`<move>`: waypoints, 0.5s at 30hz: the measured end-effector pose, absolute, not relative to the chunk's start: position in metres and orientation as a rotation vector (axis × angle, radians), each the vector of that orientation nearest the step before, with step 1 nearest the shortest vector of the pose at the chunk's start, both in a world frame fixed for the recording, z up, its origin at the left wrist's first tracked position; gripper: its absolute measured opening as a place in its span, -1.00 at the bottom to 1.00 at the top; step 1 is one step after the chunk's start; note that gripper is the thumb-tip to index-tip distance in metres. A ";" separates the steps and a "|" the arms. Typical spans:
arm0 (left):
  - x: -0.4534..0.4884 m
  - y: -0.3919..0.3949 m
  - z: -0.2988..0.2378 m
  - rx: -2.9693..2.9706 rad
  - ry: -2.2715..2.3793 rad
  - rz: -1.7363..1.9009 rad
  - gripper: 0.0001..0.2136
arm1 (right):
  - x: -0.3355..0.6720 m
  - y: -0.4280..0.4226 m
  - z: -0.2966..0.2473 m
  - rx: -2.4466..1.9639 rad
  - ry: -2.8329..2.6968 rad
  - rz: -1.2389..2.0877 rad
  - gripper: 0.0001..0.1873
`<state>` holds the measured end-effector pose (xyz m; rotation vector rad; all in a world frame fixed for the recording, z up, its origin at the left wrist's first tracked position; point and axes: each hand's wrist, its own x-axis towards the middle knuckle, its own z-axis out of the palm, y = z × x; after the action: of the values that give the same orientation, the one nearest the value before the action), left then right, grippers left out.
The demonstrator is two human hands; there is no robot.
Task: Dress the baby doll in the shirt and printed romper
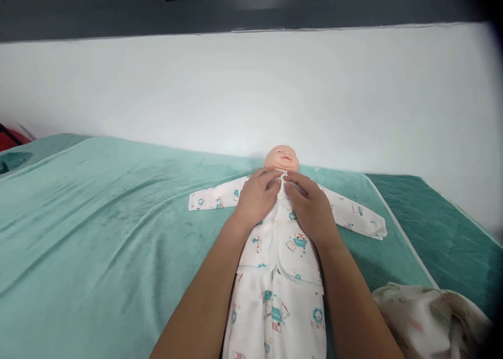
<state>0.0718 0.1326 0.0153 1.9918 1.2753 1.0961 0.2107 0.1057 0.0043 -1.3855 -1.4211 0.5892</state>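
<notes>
A baby doll (281, 158) lies on its back on a teal blanket (98, 217), dressed in a white printed sleepsuit (283, 275) with both sleeves spread out sideways. My left hand (257, 195) and my right hand (310, 204) rest on the doll's chest just under the chin. The fingertips of both hands pinch the collar edges of the sleepsuit together at the neck. Each palm covers part of the suit's front.
A white wall rises behind the blanket. A crumpled printed cloth (428, 317) lies at the lower right. Darker green bedding (432, 228) shows at the right, past the blanket's white-trimmed edge. Something red (10, 138) sits at the far left.
</notes>
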 end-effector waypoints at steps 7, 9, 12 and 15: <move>0.071 0.132 0.016 2.038 1.238 1.092 -0.64 | 0.212 0.105 0.008 -1.300 -1.629 0.543 -0.68; 0.071 0.132 0.016 2.041 1.243 1.084 -0.64 | 0.212 0.104 0.008 -1.325 -1.616 0.553 -0.69; 0.071 0.131 0.017 2.043 1.256 1.061 -0.65 | 0.211 0.104 0.006 -1.449 -1.491 0.590 -0.70; 0.071 0.130 0.019 2.061 1.260 1.030 -0.65 | 0.211 0.104 0.004 -1.478 -1.450 0.593 -0.58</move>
<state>0.0714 0.1298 0.0191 2.0609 1.2605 1.0303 0.2111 0.1043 0.0041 -1.4785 -1.4503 0.5935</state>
